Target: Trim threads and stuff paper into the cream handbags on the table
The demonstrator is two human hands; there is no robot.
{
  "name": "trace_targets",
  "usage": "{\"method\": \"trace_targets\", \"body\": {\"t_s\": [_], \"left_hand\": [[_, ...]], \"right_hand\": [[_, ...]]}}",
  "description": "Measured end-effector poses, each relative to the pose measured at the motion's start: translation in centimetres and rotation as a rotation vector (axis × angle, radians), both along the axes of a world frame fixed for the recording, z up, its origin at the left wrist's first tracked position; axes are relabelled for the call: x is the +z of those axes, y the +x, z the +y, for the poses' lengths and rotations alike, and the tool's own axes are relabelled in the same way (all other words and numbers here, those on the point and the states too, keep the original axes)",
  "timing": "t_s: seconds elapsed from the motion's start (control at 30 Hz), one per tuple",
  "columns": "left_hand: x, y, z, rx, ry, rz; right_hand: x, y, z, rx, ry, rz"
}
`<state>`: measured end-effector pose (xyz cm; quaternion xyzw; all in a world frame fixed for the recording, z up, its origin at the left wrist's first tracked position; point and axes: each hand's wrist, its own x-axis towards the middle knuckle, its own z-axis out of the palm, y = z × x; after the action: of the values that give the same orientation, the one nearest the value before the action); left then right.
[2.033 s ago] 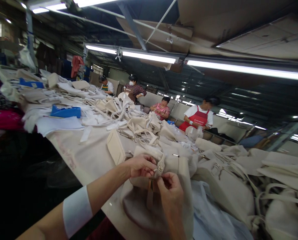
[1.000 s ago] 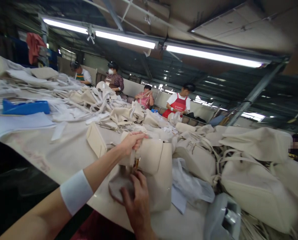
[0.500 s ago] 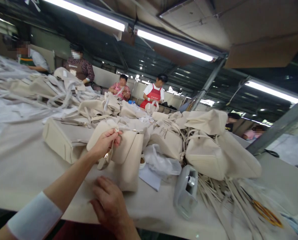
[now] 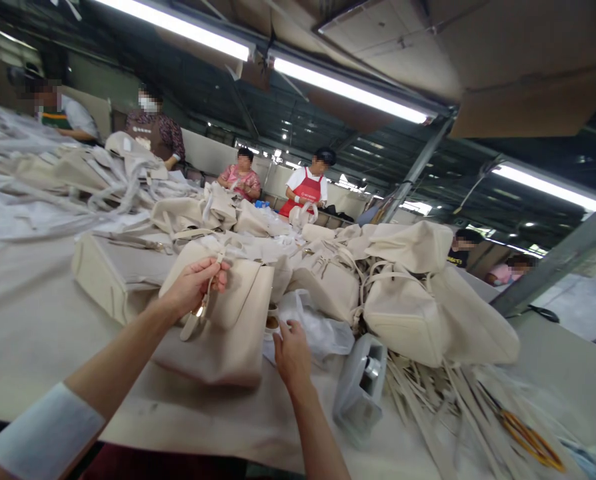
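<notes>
Strap (image 4: 192, 328) pinched in left hand (image 4: 195, 285) — buckle (image 4: 199, 311) below grip, bag (image 4: 228, 347) behind

The bag (image 4: 233, 353) is cream, its hardware (image 4: 199, 311) gold-toned, the counter (image 4: 188, 420) beige, the scissor handles (image 4: 517, 425) orange, a co-worker's apron (image 4: 309, 189) red.

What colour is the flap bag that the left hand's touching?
Pale beige. The flap bag at the left hand shows best in the head view.

Beige flap bag (image 4: 233, 343) on tabletop (image 4: 138, 413)
</notes>
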<state>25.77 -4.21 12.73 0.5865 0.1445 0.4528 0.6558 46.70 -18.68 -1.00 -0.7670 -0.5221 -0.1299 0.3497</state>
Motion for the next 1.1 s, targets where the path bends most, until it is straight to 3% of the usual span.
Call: {"method": "trace_targets", "body": {"t_s": [0.1,0.2,0.4,0.6,1.1], "left_hand": [[-0.3,-0.1,-0.3,0.011,-0.007,0.000],[-0.7,-0.1,-0.5,0.018,0.001,-0.019],[-0.9,0.3,-0.2,0.026,-0.009,-0.028],[-0.8,0.2,-0.3,0.000,0.015,-0.053],[-0.6,-0.3,-0.6,-0.073,0.035,-0.063]], "right_hand": [[0.6,0.2,3.7,-0.012,-0.097,-0.028],[0.5,0.8,4.5,0.009,-0.138,-0.047],[-1.7,2.2,-0.2,0.052,-0.115,-0.082],[-5.0,1.2,-4.1,0.034,-0.257,-0.318],[-4.0,0.3,-4.8,0.098,-0.211,-0.173]]}}
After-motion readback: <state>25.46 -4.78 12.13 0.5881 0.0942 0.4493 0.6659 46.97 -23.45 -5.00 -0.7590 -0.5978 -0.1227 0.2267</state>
